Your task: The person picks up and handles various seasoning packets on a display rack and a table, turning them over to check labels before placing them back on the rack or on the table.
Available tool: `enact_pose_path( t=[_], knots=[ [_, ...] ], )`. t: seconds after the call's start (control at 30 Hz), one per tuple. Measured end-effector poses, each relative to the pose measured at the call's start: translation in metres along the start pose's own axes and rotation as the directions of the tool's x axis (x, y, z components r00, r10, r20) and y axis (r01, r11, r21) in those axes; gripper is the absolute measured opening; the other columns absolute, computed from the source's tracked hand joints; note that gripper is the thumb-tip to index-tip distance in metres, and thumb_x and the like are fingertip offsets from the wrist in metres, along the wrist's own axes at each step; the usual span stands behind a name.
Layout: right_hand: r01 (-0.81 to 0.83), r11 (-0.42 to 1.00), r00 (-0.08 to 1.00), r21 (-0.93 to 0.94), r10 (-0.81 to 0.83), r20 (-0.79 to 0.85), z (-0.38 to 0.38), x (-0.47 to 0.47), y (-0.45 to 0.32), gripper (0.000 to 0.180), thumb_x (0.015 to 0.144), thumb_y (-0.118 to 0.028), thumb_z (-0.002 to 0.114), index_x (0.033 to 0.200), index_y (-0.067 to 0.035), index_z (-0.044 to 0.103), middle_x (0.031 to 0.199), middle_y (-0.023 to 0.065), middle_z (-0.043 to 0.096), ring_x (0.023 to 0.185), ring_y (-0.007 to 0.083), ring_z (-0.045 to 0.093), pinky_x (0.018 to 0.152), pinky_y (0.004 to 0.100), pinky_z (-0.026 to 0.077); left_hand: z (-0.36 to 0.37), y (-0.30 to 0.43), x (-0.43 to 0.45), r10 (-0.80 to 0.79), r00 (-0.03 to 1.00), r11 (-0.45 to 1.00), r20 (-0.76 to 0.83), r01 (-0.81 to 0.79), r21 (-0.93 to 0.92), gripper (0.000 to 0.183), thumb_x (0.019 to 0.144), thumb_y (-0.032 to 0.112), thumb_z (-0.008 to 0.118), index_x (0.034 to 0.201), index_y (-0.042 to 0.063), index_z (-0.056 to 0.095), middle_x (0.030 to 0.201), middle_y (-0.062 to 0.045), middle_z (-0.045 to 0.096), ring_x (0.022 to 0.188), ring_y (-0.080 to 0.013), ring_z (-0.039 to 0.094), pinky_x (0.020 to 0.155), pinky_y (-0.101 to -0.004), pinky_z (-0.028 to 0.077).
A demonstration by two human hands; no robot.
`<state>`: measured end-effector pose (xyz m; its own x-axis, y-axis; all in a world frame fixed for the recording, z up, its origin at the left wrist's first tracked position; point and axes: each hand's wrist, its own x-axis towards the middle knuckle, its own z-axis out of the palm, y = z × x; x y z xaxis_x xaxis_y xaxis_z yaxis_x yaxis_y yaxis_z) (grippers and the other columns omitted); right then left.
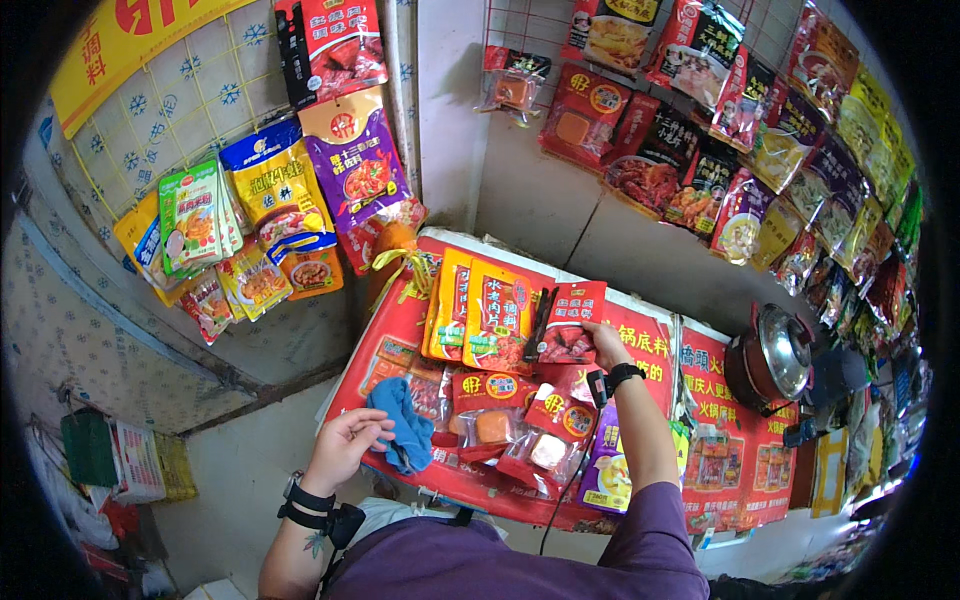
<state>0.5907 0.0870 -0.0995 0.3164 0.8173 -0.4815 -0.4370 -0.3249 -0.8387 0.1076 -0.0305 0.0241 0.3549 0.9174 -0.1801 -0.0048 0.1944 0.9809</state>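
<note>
My right hand [609, 345] grips the right edge of a red-and-black seasoning packet [568, 322] showing pieces of meat. The packet lies at the back of a red-covered table [645, 330]. Touching its left side are orange seasoning packets [496, 315], overlapping one another. My left hand [354, 439] hovers loosely curled at the table's front left, holding nothing, with a crumpled blue cloth [401, 426] just right of its fingertips. Clear-windowed red packets with blocks inside, one orange-brown [493, 429] and one pale [547, 452], lie nearer me. A purple packet [606, 469] is partly behind my right forearm.
Packets hang on a yellow wire grid [202, 105] at left and on the right wall, such as a red one [585, 112]. A lidded pot [772, 360] stands on the table's right part. A black cable [574, 480] runs down from my right wrist.
</note>
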Motion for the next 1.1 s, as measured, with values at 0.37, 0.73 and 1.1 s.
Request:
enact_pose_path(
  t=[0.37,0.73,1.1],
  knots=[
    [-0.080,0.787,0.978,-0.612,-0.056,-0.199,-0.041,0.012,0.024,0.020,0.082,-0.013,0.056,0.098,0.000,0.059,0.079,0.0062,0.058,0.071,0.0176,0.056,0.062,0.0348,0.047,0.002,0.006,0.015,0.000,0.996,1.000,0.089,0.001,-0.006,0.022,0.093,0.007,0.048,0.111,-0.004,0.053,0.102,-0.015,0.062,0.090,-0.0209,0.063,0.075,-0.0302,0.052],
    [-0.033,0.853,0.963,-0.520,-0.112,-0.244,-0.009,-0.080,-0.015,0.035,0.082,-0.022,0.056,0.112,-0.004,0.056,0.093,0.0043,0.061,0.084,0.0149,0.059,0.065,0.0325,0.048,-0.018,-0.003,0.041,0.000,0.968,0.999,0.253,0.013,-0.048,0.024,0.093,0.009,0.049,0.111,-0.005,0.053,0.104,-0.017,0.062,0.091,-0.0218,0.063,0.075,-0.0318,0.053],
    [0.046,0.840,0.984,-0.541,-0.131,-0.120,0.163,-0.166,-0.054,0.028,0.085,-0.018,0.060,0.106,0.001,0.058,0.090,0.0059,0.062,0.078,0.0108,0.060,0.060,0.0226,0.048,-0.103,0.008,0.076,-0.005,0.901,0.989,0.433,0.068,-0.130,0.025,0.093,0.007,0.048,0.114,-0.003,0.054,0.104,-0.014,0.063,0.092,-0.0199,0.063,0.077,-0.0289,0.052]
  ],
)
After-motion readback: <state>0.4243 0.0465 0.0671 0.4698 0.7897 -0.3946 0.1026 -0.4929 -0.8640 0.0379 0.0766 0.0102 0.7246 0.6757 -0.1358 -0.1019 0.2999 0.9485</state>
